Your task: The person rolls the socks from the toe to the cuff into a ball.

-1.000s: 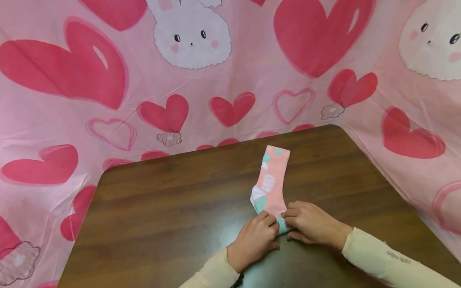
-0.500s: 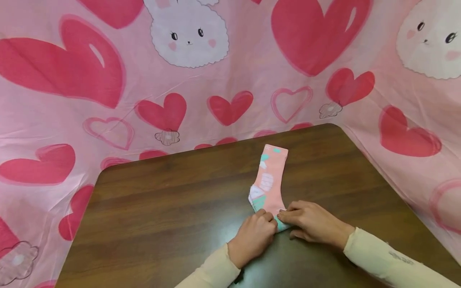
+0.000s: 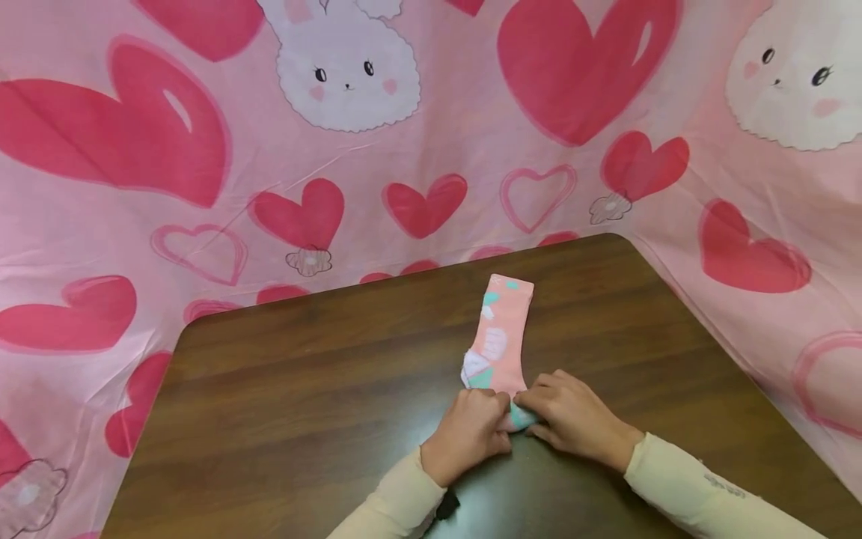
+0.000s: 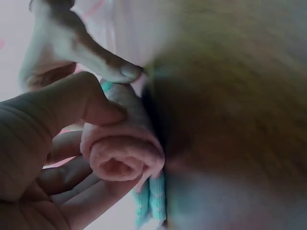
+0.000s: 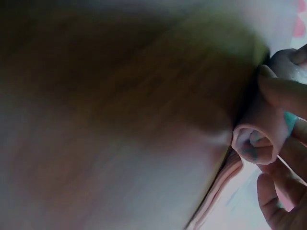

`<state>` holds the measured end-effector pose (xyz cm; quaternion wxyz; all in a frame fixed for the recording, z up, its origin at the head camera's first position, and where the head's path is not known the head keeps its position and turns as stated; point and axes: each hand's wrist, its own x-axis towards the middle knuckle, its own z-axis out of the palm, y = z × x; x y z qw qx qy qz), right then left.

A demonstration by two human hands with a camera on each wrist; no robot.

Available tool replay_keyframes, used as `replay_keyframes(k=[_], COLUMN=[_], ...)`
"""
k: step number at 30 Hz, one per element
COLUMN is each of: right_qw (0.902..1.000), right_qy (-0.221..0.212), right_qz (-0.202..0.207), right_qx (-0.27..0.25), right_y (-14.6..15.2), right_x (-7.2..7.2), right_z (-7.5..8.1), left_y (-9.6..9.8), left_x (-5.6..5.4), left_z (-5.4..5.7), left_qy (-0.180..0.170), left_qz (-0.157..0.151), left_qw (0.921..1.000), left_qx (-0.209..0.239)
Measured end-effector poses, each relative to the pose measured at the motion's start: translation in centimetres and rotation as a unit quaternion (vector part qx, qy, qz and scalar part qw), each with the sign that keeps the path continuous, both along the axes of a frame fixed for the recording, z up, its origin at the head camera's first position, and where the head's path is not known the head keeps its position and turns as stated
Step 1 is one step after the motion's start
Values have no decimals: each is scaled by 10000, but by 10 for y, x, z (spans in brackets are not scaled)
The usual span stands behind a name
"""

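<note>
A pink sock (image 3: 501,337) with teal and white patches lies flat on the table, its cuff pointing away and its near end rolled up. I cannot tell whether it is one sock or two stacked. My left hand (image 3: 468,430) pinches the left part of the roll, thumb over it and fingers behind. On the roll's right part, my right hand (image 3: 575,419) does the same. The left wrist view shows the coiled end of the roll (image 4: 120,158), with teal layers below it. Its other, hollow end (image 5: 256,143) appears in the right wrist view.
The brown wooden table (image 3: 303,397) has rounded far corners. A pink cloth (image 3: 458,97) printed with hearts and rabbits hangs behind it and along the sides. A small black object (image 3: 447,505) shows beneath the left sleeve.
Both hands have worked slightly forward along the sock, and the flat part before them is a little shorter. The head view has shifted slightly.
</note>
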<state>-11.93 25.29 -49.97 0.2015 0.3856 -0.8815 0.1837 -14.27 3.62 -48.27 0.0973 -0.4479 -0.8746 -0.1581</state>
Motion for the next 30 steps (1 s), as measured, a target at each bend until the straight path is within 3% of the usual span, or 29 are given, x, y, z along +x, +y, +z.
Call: replay_keyframes(k=[4, 7, 13, 16, 21, 25, 27, 30], right_qw=[9965, 9886, 9597, 9438, 9300, 9352, 9392, 9401], right_qy=[-697, -1362, -2700, -3084, -3315, -3111, -2939, -2749], right_qz=[-376, -486, -173, 9, -273, -773, -1028, -1575], right_qx=[-253, -410, -754, -1190, -1563, -1501, -1444, -1262], right_y=[-2, -3, -4, -4, -8, -13, -17, -20], right_x=[0, -2, -13, -19, -24, -25, -25, -23], right_z=[4, 9, 14, 14, 11, 10, 10, 10], left_y=[-7, -11, -21, -27, -30, -29, -29, -25], left_x=[-4, -5, -6, -7, -11, -14, -15, -14], left_z=[1, 2, 4, 7, 4, 1, 0, -1], left_qy=[-891, -1227, -1069, -1061, -1071, -1141, -968, -444], left_qz=[138, 187, 245, 331, 467, 718, 842, 884], left_qw=[9952, 9912, 9928, 9922, 9902, 9845, 9846, 9884], left_qx=[372, 459, 491, 573, 771, 1125, 1184, 1153])
